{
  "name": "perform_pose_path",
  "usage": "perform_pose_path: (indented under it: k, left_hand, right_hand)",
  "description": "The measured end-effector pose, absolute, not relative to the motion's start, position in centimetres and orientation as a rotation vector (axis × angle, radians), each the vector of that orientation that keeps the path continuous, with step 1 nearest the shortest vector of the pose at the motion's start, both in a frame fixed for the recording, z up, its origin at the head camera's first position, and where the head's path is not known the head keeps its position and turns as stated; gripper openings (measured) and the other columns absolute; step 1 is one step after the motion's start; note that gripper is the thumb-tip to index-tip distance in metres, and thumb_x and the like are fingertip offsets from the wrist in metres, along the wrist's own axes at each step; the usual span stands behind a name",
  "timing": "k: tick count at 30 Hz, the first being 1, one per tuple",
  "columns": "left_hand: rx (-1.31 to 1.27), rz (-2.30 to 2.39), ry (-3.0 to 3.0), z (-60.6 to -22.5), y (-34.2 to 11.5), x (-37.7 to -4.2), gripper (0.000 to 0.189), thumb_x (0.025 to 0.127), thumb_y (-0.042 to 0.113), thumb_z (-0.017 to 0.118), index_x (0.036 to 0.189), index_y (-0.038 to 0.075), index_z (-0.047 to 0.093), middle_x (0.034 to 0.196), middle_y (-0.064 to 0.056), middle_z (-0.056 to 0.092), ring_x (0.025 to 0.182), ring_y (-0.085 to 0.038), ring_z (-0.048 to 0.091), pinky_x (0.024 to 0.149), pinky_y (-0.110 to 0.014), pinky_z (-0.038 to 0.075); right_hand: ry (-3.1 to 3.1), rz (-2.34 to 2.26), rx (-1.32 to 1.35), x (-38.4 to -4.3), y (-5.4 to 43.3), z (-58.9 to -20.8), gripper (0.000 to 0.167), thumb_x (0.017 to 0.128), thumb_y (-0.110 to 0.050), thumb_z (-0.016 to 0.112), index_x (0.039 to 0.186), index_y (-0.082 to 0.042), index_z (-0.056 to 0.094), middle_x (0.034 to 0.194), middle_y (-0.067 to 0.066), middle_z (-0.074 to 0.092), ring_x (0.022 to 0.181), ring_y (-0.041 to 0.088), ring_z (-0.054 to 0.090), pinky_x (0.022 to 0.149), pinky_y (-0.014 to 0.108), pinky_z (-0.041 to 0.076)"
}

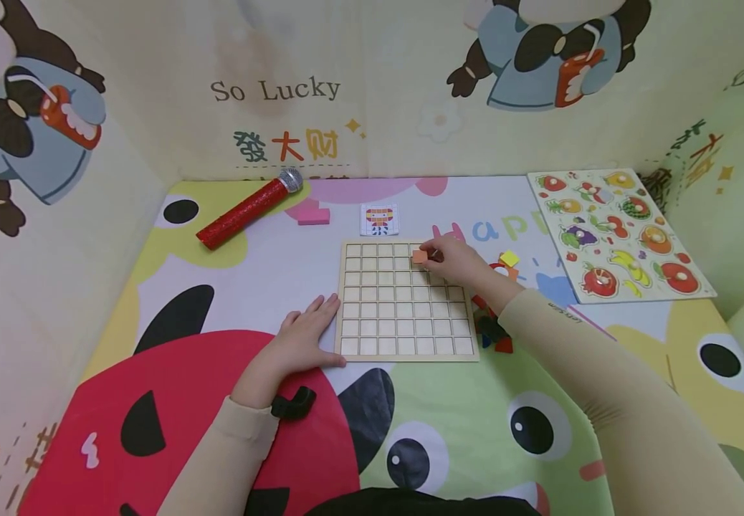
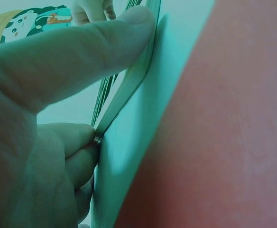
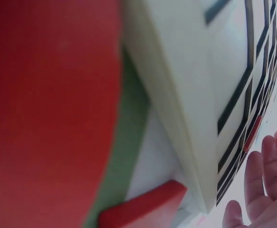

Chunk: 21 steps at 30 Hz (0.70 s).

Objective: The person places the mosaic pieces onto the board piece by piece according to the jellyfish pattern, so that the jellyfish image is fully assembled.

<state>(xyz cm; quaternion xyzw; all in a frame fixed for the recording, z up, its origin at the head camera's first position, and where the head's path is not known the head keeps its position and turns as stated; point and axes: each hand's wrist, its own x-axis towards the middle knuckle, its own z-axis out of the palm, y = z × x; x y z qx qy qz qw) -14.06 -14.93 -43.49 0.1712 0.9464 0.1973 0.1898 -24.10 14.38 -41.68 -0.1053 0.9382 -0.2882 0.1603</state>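
Note:
A wooden grid board (image 1: 406,357) with square cells lies on the table. My right hand (image 1: 459,261) pinches a small orange square tile (image 1: 419,256) over the board's top row, right of its middle. Spread out at the board's left edge, my left hand (image 1: 304,340) touches it. In the left wrist view the left thumb (image 2: 96,50) presses along the board's side (image 2: 124,95). A red piece (image 3: 253,133) shows on the grid in the right wrist view. Above the board lies a small patterned card (image 1: 379,220).
Loose coloured pieces (image 1: 504,345) lie along the board's right side, partly hidden by the right forearm. A yellow piece (image 1: 509,259) is farther up. Behind are a red microphone (image 1: 246,210), a pink block (image 1: 314,217) and a fruit puzzle board (image 1: 620,236).

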Motion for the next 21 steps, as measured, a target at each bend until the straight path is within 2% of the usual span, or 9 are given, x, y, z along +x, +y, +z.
perform_pose_path:
  k: [6, 13, 21]
  left_hand:
    - [0.478, 0.549, 2.669, -43.34, -15.0, -14.03, 0.109, 0.06, 0.041, 0.08, 0.146, 0.019, 0.018, 0.152, 0.001, 0.02, 0.141, -0.023, 0.012, 0.106, -0.055, 0.017]
    - [0.486, 0.541, 2.67, -43.45, -14.93, -14.1, 0.109, 0.06, 0.042, 0.08, 0.146, 0.019, 0.017, 0.152, 0.002, 0.02, 0.141, -0.023, 0.012, 0.106, -0.055, 0.017]
    - [0.484, 0.537, 2.669, -43.55, -15.0, -14.14, 0.109, 0.06, 0.042, 0.08, 0.146, 0.019, 0.017, 0.152, 0.002, 0.019, 0.141, -0.023, 0.012, 0.106, -0.055, 0.017]
  right_hand:
    - [2.701, -0.767, -0.286, -24.12, 14.25, -41.9, 0.042, 0.088, -0.027, 0.058, 0.125, -0.009, 0.054, 0.12, 0.01, 0.057, 0.104, 0.024, 0.052, 0.094, 0.042, 0.043]
    - [2.75, -0.664, -0.312, -23.91, 14.16, -41.98, 0.039, 0.088, -0.026, 0.058, 0.124, -0.01, 0.054, 0.12, 0.01, 0.055, 0.106, 0.026, 0.048, 0.093, 0.045, 0.041]
    - [2.758, -0.615, -0.307, -23.94, 14.05, -42.24, 0.04, 0.087, -0.028, 0.059, 0.123, -0.012, 0.055, 0.126, 0.011, 0.051, 0.118, 0.029, 0.041, 0.098, 0.05, 0.035]
